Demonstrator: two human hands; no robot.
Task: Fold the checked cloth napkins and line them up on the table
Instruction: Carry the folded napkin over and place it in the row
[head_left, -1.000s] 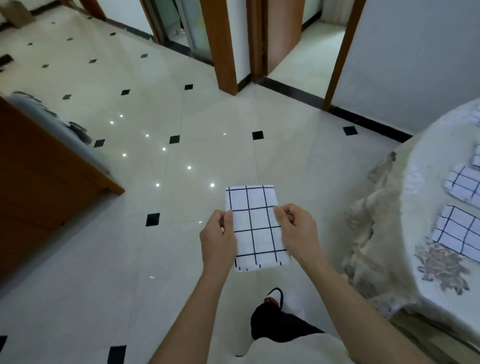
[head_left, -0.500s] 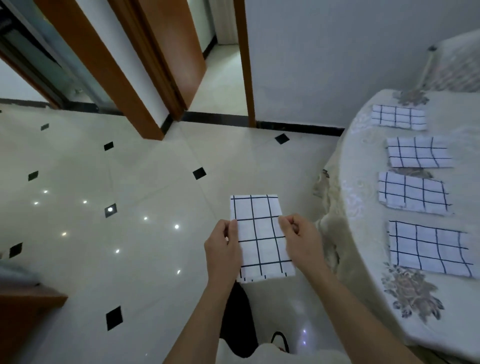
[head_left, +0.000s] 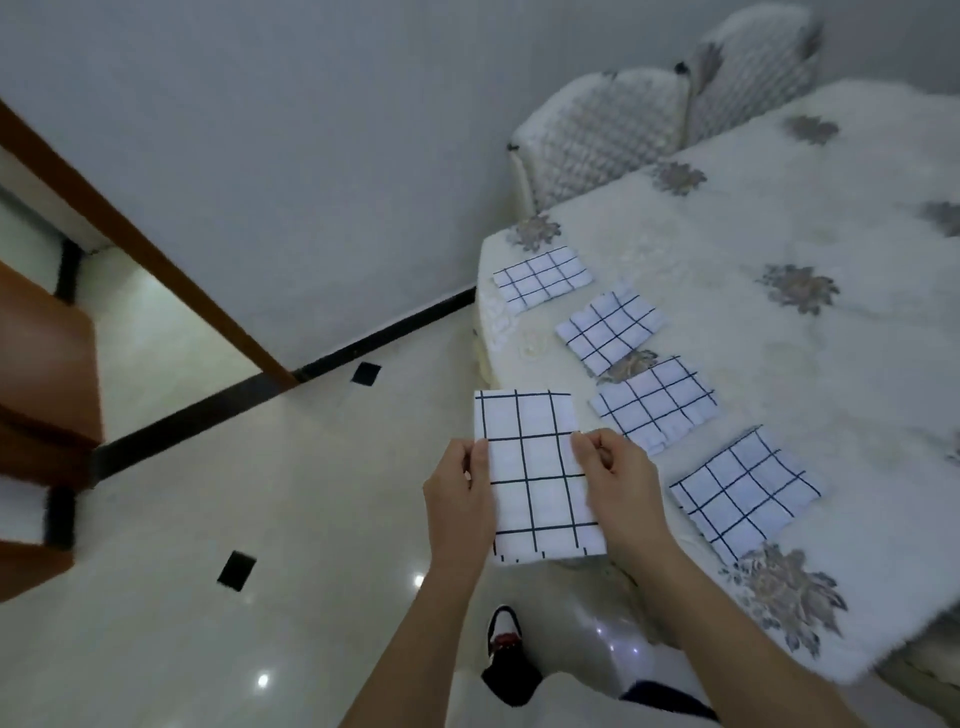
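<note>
Four folded napkins lie on the surface (head_left: 779, 374) in a slanting row along its near-left edge: the far napkin (head_left: 543, 280), the second napkin (head_left: 610, 332), the third napkin (head_left: 654, 405) and the near napkin (head_left: 745, 491). They sit a little apart from one another and roughly parallel, though the second one looks slightly turned against the rest.

The fifth napkin (head_left: 535, 478) is in my hands, up in the air in front of me beside the edge of the surface and not yet resting on it. The left grip (head_left: 460, 501) pinches its left edge, thumb on top. The right grip (head_left: 621, 488) pinches the right edge with thumb and curled fingers. The cloth is stretched flat between them as a narrow rectangle.

By my reading the folding of this piece is finished, since its check count looks much like that of the four laid down. What remains is to carry it over and set it below the near napkin, by the flower print (head_left: 789, 597), keeping the same gap and angle. I cannot see any unfolded napkins from here, so I cannot tell whether this one is the last. The turned second napkin may want a small nudge to straighten the line.
</note>
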